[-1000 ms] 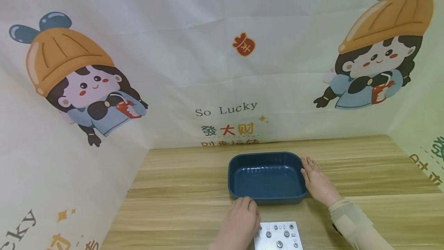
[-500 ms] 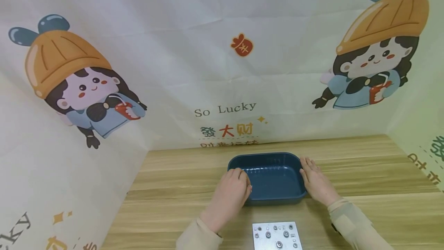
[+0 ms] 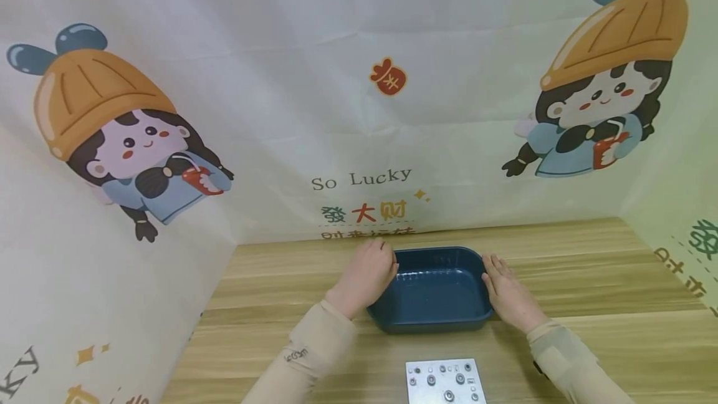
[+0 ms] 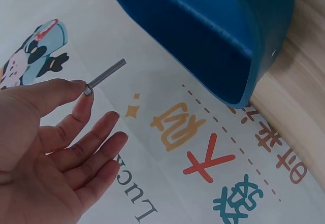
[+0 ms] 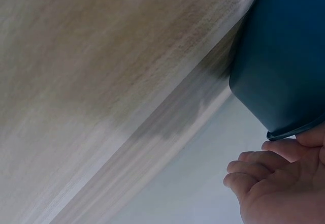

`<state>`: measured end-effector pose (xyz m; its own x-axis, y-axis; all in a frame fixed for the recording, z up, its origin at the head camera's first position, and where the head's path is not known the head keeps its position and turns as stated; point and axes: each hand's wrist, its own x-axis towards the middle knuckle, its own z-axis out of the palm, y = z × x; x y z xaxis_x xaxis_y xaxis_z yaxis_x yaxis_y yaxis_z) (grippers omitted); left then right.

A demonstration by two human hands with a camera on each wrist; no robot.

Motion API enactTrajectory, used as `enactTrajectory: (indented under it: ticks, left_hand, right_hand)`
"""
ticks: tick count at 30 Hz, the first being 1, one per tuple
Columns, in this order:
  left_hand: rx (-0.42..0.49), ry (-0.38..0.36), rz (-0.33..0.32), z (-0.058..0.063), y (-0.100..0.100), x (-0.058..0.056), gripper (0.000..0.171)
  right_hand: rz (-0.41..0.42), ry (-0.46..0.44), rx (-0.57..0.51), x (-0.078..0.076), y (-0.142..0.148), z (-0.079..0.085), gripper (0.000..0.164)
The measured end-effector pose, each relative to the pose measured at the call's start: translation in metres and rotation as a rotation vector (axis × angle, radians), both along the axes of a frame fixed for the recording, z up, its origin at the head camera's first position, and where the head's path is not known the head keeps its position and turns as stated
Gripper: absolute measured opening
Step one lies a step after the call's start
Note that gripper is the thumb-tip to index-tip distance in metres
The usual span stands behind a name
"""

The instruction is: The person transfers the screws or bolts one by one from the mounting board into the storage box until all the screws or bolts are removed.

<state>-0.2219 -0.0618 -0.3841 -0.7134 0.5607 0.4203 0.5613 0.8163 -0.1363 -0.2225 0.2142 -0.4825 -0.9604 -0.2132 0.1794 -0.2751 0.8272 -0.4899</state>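
A dark blue rectangular tub point(image 3: 440, 299) stands on the wooden table. My left hand point(image 3: 366, 273) is at its left end, over the far left corner in the head view. There the thumb and index finger pinch a small metal bolt point(image 4: 107, 74) by its head, with the threaded shank pointing away and the other fingers loosely spread. In the head view the bolt is hidden by the hand. My right hand point(image 3: 509, 295) rests against the tub's right end, fingers nearly straight and touching its rim point(image 5: 292, 131).
A silver metal plate point(image 3: 443, 385) with several round studs and small square marks lies in front of the tub, cut off by the lower frame edge. A printed cloth point(image 3: 359, 142) encloses the wooden table point(image 3: 269, 304) at the back and sides.
My left hand has moved away from the metal plate, forward past the tub's near left corner to its far left corner. My right hand has stayed at the right rim.
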Motion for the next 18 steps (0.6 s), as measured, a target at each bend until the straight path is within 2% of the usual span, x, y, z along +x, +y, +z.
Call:
enactTrajectory:
  ticks: [5,10,18]
  left_hand:
    - [-0.019,-0.072,0.023,0.008,0.008,-0.014,0.015]
    - [-0.055,-0.14,0.014,0.01,0.02,-0.031,0.017]
    - [-0.074,-0.362,0.061,0.005,0.034,-0.061,0.033]
  right_hand:
    - [0.001,0.003,0.0,0.001,0.0,0.002,0.048]
    - [0.0,0.02,0.005,0.001,0.0,0.002,0.048]
    - [-0.009,0.023,0.007,-0.001,0.001,-0.003,0.048]
